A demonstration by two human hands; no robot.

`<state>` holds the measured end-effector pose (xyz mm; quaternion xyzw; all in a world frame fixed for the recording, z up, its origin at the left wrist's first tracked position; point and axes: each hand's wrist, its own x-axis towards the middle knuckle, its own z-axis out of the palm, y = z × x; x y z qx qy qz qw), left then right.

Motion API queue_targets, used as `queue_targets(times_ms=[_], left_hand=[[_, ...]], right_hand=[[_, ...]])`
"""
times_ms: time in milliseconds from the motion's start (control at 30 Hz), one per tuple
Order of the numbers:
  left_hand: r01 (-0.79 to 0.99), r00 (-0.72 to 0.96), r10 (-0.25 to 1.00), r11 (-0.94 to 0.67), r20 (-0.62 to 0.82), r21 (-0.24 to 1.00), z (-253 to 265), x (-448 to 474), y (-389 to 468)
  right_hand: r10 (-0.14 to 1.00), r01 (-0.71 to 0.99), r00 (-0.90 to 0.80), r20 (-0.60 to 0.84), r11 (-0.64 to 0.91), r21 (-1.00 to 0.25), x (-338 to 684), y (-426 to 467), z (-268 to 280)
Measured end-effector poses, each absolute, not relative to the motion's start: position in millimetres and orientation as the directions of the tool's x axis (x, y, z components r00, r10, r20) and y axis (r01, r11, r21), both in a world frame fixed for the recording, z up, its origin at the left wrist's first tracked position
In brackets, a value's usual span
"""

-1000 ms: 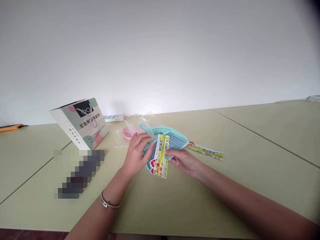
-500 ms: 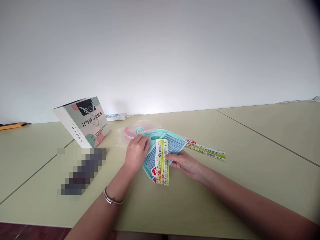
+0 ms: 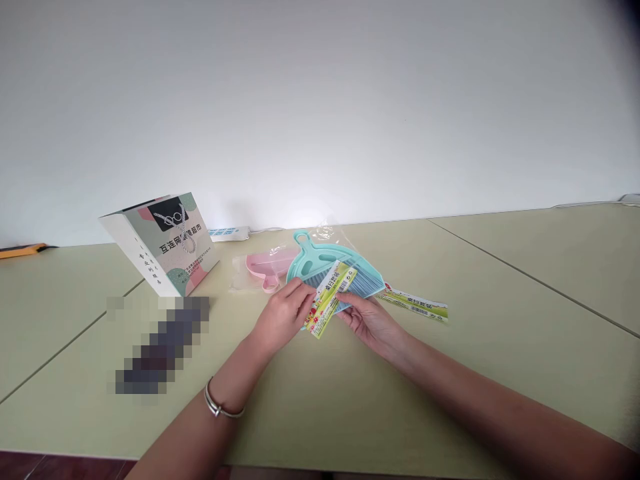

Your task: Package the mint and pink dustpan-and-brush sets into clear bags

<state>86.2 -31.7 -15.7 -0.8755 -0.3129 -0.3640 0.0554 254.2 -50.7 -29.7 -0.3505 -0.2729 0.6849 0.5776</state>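
A turquoise dustpan (image 3: 361, 253) with a small brush of blue-grey bristles (image 3: 367, 277) nested in it is held above the table, handle pointing away. Across the bristles slants a printed label card (image 3: 327, 300). My right hand (image 3: 373, 320) grips the dustpan's near edge from the right, its thumb pressing on the card. My left hand (image 3: 287, 313) is closed, its fingertips pinched at the card's left edge; the fingers partly hide the contact. Clear plastic film (image 3: 327, 233) shows behind the dustpan. Beyond my left hand lies a pink dustpan (image 3: 270, 263) in clear wrapping.
A second label card (image 3: 417, 305) lies on the table (image 3: 500, 373) to the right. On the left stands a paper bag (image 3: 185, 247) with a rope handle, a white power strip (image 3: 230, 233) behind it. A pixelated dark patch covers something nearer. An orange object (image 3: 23, 251) lies far left.
The turquoise set has turned and shifted right and away, its handle now pointing up. The card has tilted clockwise. My left hand moved from near the handle to the card's edge, uncovering the pink dustpan.
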Motion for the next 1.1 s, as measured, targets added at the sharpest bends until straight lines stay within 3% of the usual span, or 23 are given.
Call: queue_targets(times_ms=[133,233,267,333,400,467,500,567,833,967,1100], left_hand=[[0.518,0.579,0.465,-0.844,0.669,0.139,-16,88,-36],[0.561,0.379,0.42,-0.813,0.825,0.156,-14,90,-39],[0.603,0.225,0.431,-0.766,0.874,0.222,-12,89,-38],[0.594,-0.132,0.528,-0.635,0.839,0.493,-10,86,-34],[0.361,-0.349,0.747,-0.451,0.566,0.817,-9,83,-28],[0.039,-0.261,0.947,-0.183,0.187,0.982,-9,82,-22],[-0.081,-0.149,0.988,-0.047,0.034,0.996,-9,82,-20],[-0.199,0.03,0.992,0.126,-0.123,0.972,-11,85,-19],[-0.131,0.186,0.976,0.136,-0.11,0.982,-18,93,-28],[-0.157,0.304,0.944,0.182,-0.128,0.971,-16,95,-34],[-0.163,0.439,0.897,0.133,-0.049,0.977,-11,97,-40]], right_hand=[[0.989,-0.627,-0.06,-0.136,-0.144,-0.766,253,-51,-29],[0.99,-0.634,-0.042,-0.133,-0.13,-0.762,254,-51,-29],[0.99,-0.637,-0.034,-0.138,-0.128,-0.76,255,-51,-29],[0.989,-0.642,-0.029,-0.146,-0.13,-0.756,257,-50,-29],[0.988,-0.637,-0.045,-0.149,-0.143,-0.757,258,-50,-29],[0.986,-0.624,-0.065,-0.151,-0.158,-0.765,257,-51,-28],[0.985,-0.615,-0.075,-0.154,-0.167,-0.77,257,-51,-28],[0.983,-0.604,-0.079,-0.163,-0.178,-0.777,256,-51,-27],[0.982,-0.652,0.087,-0.165,-0.069,-0.755,260,-45,-30],[0.985,-0.655,0.082,-0.153,-0.062,-0.753,261,-44,-32],[0.995,-0.655,0.039,-0.09,-0.043,-0.754,261,-45,-30]])
